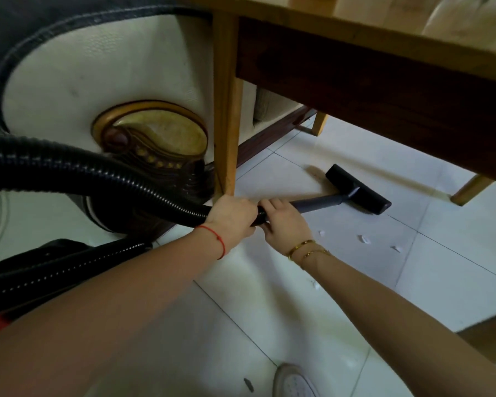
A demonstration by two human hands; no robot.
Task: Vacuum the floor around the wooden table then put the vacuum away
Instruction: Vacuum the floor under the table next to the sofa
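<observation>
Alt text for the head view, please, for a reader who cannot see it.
Both hands, left hand and right hand, grip a vacuum wand whose black floor head rests on white tiles under a wooden table. White scraps lie nearby.

Dim, greenish indoor light; soft blur; strong wide-angle bending at edges.

one head view, looking steeply down, close over the floor (pixel 341 282) beneath the table (pixel 355 38).

Black ribbed hose (pixel 69 170), grey wand (pixel 318 202), black floor head (pixel 358 188), pale tiles (pixel 455 282), honey-coloured table leg (pixel 225 110)
</observation>
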